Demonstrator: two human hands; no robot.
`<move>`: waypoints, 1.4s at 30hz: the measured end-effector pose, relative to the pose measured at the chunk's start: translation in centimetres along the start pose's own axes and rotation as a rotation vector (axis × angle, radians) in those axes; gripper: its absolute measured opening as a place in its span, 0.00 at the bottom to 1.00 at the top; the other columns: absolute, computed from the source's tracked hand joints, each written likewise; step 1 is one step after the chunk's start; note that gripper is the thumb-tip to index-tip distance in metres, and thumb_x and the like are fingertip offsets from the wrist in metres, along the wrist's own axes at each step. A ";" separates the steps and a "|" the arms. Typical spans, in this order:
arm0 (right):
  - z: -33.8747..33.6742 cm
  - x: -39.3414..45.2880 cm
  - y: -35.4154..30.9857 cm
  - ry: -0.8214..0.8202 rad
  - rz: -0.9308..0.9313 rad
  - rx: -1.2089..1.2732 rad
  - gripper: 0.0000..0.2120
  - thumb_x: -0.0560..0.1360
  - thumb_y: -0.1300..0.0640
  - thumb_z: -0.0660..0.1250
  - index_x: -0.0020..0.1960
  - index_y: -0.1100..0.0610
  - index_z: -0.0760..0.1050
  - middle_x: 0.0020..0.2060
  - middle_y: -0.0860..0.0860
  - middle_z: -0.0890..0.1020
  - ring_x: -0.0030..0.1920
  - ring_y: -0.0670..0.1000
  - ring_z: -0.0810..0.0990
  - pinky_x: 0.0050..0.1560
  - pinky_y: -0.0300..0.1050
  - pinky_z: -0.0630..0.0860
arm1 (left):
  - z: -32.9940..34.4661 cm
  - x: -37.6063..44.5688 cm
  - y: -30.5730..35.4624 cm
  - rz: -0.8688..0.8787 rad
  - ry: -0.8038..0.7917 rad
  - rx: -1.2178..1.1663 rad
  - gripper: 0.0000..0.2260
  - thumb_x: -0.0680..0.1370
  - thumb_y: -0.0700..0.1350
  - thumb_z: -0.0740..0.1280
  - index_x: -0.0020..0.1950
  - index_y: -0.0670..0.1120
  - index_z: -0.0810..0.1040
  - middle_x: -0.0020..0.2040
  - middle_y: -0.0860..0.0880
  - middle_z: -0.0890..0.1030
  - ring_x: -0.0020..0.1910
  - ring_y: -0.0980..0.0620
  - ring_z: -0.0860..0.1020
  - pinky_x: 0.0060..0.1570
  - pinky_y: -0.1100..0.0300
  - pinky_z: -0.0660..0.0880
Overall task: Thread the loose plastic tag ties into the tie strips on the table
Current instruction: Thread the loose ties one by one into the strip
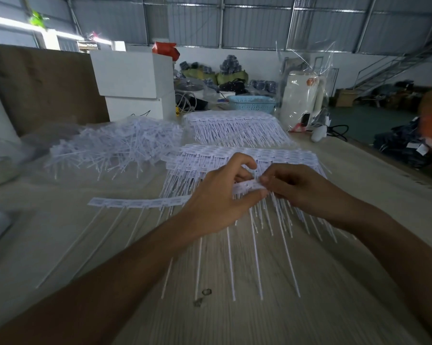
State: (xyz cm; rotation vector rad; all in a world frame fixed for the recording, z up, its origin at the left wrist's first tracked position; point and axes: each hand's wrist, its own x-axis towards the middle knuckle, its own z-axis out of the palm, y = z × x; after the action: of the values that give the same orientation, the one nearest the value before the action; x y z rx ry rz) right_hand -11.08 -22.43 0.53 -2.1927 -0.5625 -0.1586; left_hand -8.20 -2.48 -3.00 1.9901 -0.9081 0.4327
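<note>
A long white tie strip [135, 202] lies across the pale wooden table [259, 307], its thin tails trailing toward me. My left hand [215, 197] pinches the strip's right end [247, 187] between thumb and fingers. My right hand [294, 185] pinches the same end from the right, fingertips meeting the left thumb. Under both hands lies a stack of finished strips [272, 158]. A second stack [235, 125] sits behind it. A heap of loose white tag ties [115, 148] lies to the left.
White boxes [135, 80] and a brown board [43, 85] stand at the back left. A blue basket [252, 103] and a clear bag with a white appliance [302, 95] stand at the back right. The table's right edge drops to the floor.
</note>
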 end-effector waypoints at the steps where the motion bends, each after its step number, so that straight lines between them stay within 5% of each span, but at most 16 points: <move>1: -0.2 0.0 0.1 0.036 0.016 -0.003 0.12 0.82 0.50 0.63 0.42 0.51 0.79 0.31 0.54 0.73 0.31 0.48 0.69 0.34 0.40 0.65 | -0.1 0.0 -0.1 -0.006 -0.026 -0.001 0.15 0.77 0.55 0.70 0.61 0.56 0.70 0.49 0.56 0.83 0.40 0.56 0.82 0.39 0.57 0.78; 3: -0.7 0.1 0.6 0.106 0.067 0.040 0.13 0.82 0.50 0.63 0.40 0.49 0.78 0.29 0.47 0.73 0.30 0.44 0.68 0.32 0.36 0.65 | -0.5 0.0 -0.5 -0.020 -0.045 0.048 0.14 0.79 0.54 0.69 0.62 0.55 0.72 0.49 0.57 0.83 0.34 0.54 0.82 0.38 0.54 0.78; 9: -0.1 0.2 0.8 0.074 0.118 0.088 0.10 0.80 0.47 0.64 0.43 0.47 0.79 0.31 0.50 0.73 0.30 0.46 0.68 0.31 0.36 0.65 | -0.9 0.1 -1.1 -0.019 -0.019 0.182 0.06 0.79 0.47 0.69 0.55 0.51 0.81 0.43 0.53 0.83 0.41 0.52 0.81 0.43 0.49 0.77; 12: 0.1 0.1 0.5 0.020 0.117 0.130 0.10 0.79 0.46 0.65 0.43 0.50 0.77 0.33 0.53 0.71 0.32 0.49 0.67 0.31 0.39 0.64 | -1.0 0.1 -0.9 0.020 0.061 0.282 0.09 0.79 0.48 0.69 0.59 0.50 0.81 0.50 0.53 0.83 0.49 0.51 0.80 0.48 0.49 0.77; 15: 0.0 0.0 0.5 0.073 0.032 0.129 0.10 0.81 0.51 0.65 0.42 0.54 0.76 0.29 0.44 0.71 0.29 0.43 0.67 0.32 0.36 0.64 | -1.0 0.0 -0.5 0.067 0.094 0.330 0.11 0.80 0.48 0.66 0.60 0.47 0.81 0.53 0.50 0.83 0.52 0.47 0.80 0.50 0.47 0.77; 20: 0.2 0.1 0.0 0.150 -0.100 -0.095 0.10 0.80 0.50 0.65 0.45 0.55 0.78 0.33 0.49 0.76 0.31 0.42 0.69 0.35 0.34 0.65 | -1.2 0.0 -0.6 0.099 0.076 0.326 0.11 0.83 0.47 0.62 0.59 0.45 0.81 0.51 0.49 0.83 0.50 0.48 0.81 0.47 0.47 0.77; 26: 0.2 0.0 0.0 0.176 -0.135 -0.066 0.09 0.80 0.49 0.65 0.46 0.53 0.80 0.38 0.59 0.78 0.37 0.58 0.74 0.40 0.45 0.68 | -1.1 0.2 -0.5 0.110 0.075 0.216 0.13 0.83 0.48 0.60 0.57 0.43 0.82 0.46 0.49 0.83 0.43 0.48 0.80 0.43 0.48 0.76; 32: 0.5 0.0 0.2 0.245 -0.287 -0.342 0.05 0.80 0.57 0.66 0.47 0.56 0.78 0.36 0.51 0.79 0.35 0.52 0.75 0.38 0.51 0.72 | -0.7 0.1 -0.2 -0.083 0.041 -0.036 0.09 0.83 0.43 0.64 0.47 0.47 0.83 0.36 0.52 0.82 0.34 0.51 0.81 0.43 0.51 0.78; 37: 0.4 -0.1 0.3 0.177 -0.059 0.061 0.07 0.81 0.57 0.64 0.48 0.60 0.76 0.34 0.52 0.79 0.32 0.47 0.77 0.35 0.41 0.74 | -1.1 0.5 -0.2 -0.015 0.061 0.062 0.06 0.79 0.44 0.70 0.55 0.47 0.84 0.42 0.62 0.80 0.42 0.69 0.78 0.44 0.74 0.70; 42: 0.4 -0.1 0.4 0.084 0.113 0.357 0.06 0.81 0.59 0.65 0.51 0.61 0.77 0.35 0.54 0.79 0.27 0.51 0.75 0.25 0.42 0.72 | -1.1 0.3 -0.7 0.074 0.087 0.127 0.09 0.75 0.41 0.74 0.55 0.47 0.85 0.46 0.53 0.84 0.44 0.59 0.79 0.46 0.68 0.72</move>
State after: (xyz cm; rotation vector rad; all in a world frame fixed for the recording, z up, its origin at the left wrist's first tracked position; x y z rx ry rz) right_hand -11.04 -22.34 0.00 -1.8549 -0.3854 -0.0822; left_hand -7.47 -1.47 -2.64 2.0397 -0.9212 0.6281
